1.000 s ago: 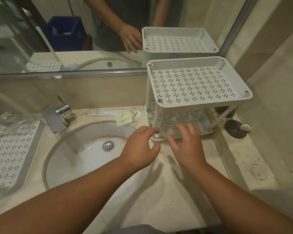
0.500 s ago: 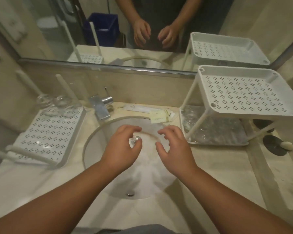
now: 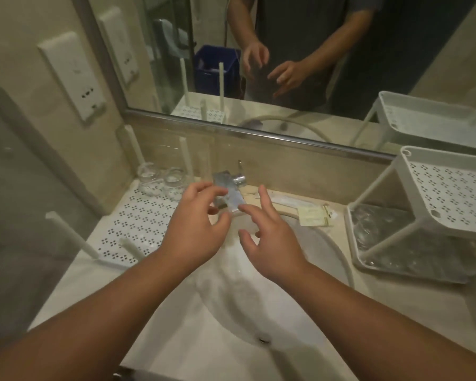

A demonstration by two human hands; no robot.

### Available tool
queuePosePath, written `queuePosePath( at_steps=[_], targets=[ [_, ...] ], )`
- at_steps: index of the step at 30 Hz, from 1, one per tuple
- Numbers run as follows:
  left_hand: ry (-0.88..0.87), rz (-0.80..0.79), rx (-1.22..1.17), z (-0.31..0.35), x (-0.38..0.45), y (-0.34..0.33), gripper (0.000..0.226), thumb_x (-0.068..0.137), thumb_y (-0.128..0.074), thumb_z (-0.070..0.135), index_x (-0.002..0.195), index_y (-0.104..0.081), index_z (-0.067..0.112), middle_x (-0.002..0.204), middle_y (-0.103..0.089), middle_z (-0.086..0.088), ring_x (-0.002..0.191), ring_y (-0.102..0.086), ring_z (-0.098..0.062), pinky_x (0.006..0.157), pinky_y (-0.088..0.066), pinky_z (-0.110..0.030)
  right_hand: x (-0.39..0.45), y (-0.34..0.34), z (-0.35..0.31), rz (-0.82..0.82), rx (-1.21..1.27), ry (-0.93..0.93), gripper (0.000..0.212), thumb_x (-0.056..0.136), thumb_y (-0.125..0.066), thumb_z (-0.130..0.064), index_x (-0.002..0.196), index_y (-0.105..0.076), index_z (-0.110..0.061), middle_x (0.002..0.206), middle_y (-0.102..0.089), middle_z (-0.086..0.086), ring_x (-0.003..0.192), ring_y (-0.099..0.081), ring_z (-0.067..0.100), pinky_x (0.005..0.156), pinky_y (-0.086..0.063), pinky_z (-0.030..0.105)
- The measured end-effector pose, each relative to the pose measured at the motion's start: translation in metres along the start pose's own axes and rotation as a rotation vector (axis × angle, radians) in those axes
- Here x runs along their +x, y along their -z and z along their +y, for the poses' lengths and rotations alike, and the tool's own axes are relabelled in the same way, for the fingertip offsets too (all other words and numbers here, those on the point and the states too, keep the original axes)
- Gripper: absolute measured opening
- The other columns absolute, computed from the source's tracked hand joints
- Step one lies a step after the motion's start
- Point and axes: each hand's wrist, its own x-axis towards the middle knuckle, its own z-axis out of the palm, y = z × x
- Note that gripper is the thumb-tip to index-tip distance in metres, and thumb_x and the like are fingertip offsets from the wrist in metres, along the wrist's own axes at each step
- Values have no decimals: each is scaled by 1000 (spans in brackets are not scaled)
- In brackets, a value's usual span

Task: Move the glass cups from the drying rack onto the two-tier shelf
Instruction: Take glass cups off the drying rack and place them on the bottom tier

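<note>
Taking the basin (image 3: 259, 312) as my landmark: far to its left sits the drying rack (image 3: 140, 229), a white perforated tray with upright pegs, and at its back corner two glass cups (image 3: 162, 180) stand close together, still waiting for me. Just right of the rack, above the basin's back rim and in front of the tap (image 3: 230, 196), is my left hand (image 3: 195, 232), fingers loosely curled and spread, holding nothing. Beside it, a small gap away, my right hand (image 3: 270, 240) hangs over the basin too, fingers splayed apart and empty. A second ago both hands were over at the right of the basin, at the lower tier of the two-tier shelf (image 3: 437, 210); since then they have pulled out empty and swung across the basin towards the rack. I read that as one delivery finished and the next fetch begun. To the right of the basin the shelf's lower tier already shows clear glass packed on it, though I cannot count the pieces through the glare, while its upper tier looks bare. My judgement is that the two cups on the rack are the remaining work, and my left hand is nearest to them, so the next reach goes further left and back, past the pegs.
</note>
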Motion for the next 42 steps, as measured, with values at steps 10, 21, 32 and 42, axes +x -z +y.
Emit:
queuePosePath(
  at_steps=[10, 21, 32, 42],
  targets=[
    [-29, 75, 89, -44, 34, 75, 25, 89, -65, 28, 112, -66, 36, 104, -51, 19, 76, -57, -1, 75, -43, -16, 68, -43, -53, -28, 4, 33, 36, 90, -60, -24, 126, -58, -27, 113, -60, -8, 80, -56, 4, 82, -50, 30],
    [166, 62, 101, -117, 56, 97, 25, 90, -64, 33, 115, -65, 36, 111, -53, 13, 85, -53, 5, 73, -43, -23, 126, -85, -72, -163, -173, 38, 32, 89, -58, -27, 121, -58, -30, 117, -59, -9, 91, -54, 8, 81, -44, 25],
    [348, -23, 56, -165, 67, 90, 39, 91, -62, 38, 129, -59, 31, 123, -53, 6, 99, -61, -10, 92, -49, -31, 180, -139, -71, -371, -344, 97, 56, 85, -63, -26, 138, -44, -29, 143, -43, -1, 111, -59, 22, 88, -49, 36],
    [414, -45, -27, -185, 68, 81, 40, 91, -61, 36, 131, -57, 35, 126, -52, 8, 97, -61, -6, 85, -55, -34, 232, -176, -53, -539, -483, -10, 82, 87, -63, -20, 151, -13, -31, 162, -6, 18, 135, -41, 40, 101, -42, 42]
  ],
)
